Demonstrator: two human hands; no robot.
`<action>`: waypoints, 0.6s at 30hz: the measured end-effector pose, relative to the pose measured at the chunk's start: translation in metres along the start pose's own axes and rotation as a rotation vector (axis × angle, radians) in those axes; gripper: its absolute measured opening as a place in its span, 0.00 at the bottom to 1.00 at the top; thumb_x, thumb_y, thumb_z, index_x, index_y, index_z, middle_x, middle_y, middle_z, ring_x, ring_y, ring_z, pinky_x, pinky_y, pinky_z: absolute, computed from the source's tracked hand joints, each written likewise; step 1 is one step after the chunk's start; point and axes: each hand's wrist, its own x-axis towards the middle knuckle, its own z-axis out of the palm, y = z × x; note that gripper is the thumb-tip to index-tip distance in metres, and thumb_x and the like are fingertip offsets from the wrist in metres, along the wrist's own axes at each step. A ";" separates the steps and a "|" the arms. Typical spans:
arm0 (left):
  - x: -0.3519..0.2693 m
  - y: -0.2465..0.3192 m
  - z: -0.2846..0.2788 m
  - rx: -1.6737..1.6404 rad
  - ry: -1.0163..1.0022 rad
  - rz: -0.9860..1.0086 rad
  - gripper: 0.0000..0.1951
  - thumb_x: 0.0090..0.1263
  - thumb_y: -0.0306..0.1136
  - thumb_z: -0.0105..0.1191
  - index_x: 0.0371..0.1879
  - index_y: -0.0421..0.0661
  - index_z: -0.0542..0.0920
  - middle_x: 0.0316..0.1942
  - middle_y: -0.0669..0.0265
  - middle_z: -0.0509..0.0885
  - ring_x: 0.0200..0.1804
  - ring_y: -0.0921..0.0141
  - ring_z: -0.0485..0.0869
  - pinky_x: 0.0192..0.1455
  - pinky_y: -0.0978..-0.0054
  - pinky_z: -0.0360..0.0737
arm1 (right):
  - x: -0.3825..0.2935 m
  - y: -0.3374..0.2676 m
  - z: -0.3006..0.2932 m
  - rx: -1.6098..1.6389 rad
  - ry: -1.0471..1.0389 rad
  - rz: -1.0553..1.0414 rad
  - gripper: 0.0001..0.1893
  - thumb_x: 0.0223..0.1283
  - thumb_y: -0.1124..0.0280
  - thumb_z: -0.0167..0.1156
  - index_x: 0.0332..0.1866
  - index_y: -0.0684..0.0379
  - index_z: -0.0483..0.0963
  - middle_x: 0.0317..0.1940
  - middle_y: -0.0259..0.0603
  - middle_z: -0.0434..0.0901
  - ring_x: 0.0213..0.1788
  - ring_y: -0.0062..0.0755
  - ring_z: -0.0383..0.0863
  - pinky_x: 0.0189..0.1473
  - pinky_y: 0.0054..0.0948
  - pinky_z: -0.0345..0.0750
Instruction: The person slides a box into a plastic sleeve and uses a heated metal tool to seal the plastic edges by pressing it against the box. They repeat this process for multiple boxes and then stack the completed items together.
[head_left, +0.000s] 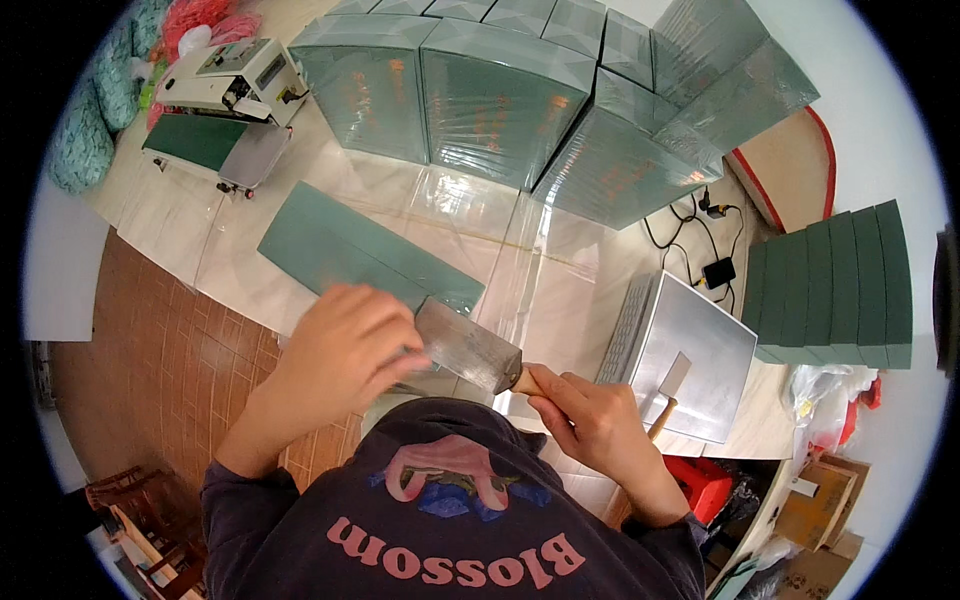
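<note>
My right hand (589, 416) grips the wooden handle (528, 381) of a broad cleaver-like knife. Its flat metal blade (469, 345) points left, with the tip overlapping the near right edge of a green foam block (360, 244). From this angle I cannot tell whether blade and block touch. A thin line runs lengthwise along the block. My left hand (352, 352) is blurred, fingers bent, just left of the blade and over the block's near edge. Whether those fingers hold anything is hidden. Clear plastic film (510, 262) lies on the table right of the block.
Film-wrapped green foam stacks (499, 105) line the back. Bare foam slabs (832, 289) stand at right. A small scraper (675, 375) rests on a metal-topped box (701, 330) near black cables (679, 225). A sealing machine (232, 97) occupies the left back of the marble-patterned table (172, 232).
</note>
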 end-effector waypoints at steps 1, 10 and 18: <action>-0.004 0.000 0.002 0.020 0.001 0.033 0.11 0.57 0.36 0.66 0.33 0.46 0.79 0.37 0.65 0.79 0.44 0.62 0.78 0.51 0.63 0.72 | 0.002 -0.001 0.002 0.000 -0.007 -0.007 0.16 0.59 0.74 0.65 0.52 0.62 0.78 0.23 0.40 0.77 0.22 0.39 0.79 0.23 0.34 0.73; -0.026 -0.017 0.008 0.234 0.070 0.158 0.08 0.54 0.34 0.62 0.32 0.49 0.80 0.38 0.72 0.80 0.46 0.69 0.79 0.54 0.66 0.73 | 0.017 -0.006 0.014 -0.029 -0.016 -0.087 0.17 0.60 0.71 0.64 0.54 0.61 0.77 0.22 0.39 0.76 0.19 0.36 0.78 0.21 0.33 0.73; -0.026 -0.027 -0.004 0.194 0.142 0.230 0.05 0.54 0.32 0.60 0.29 0.50 0.81 0.37 0.74 0.80 0.43 0.72 0.79 0.53 0.67 0.73 | 0.031 -0.013 0.016 -0.025 -0.035 -0.080 0.17 0.58 0.74 0.65 0.53 0.61 0.77 0.22 0.41 0.76 0.21 0.40 0.78 0.22 0.35 0.71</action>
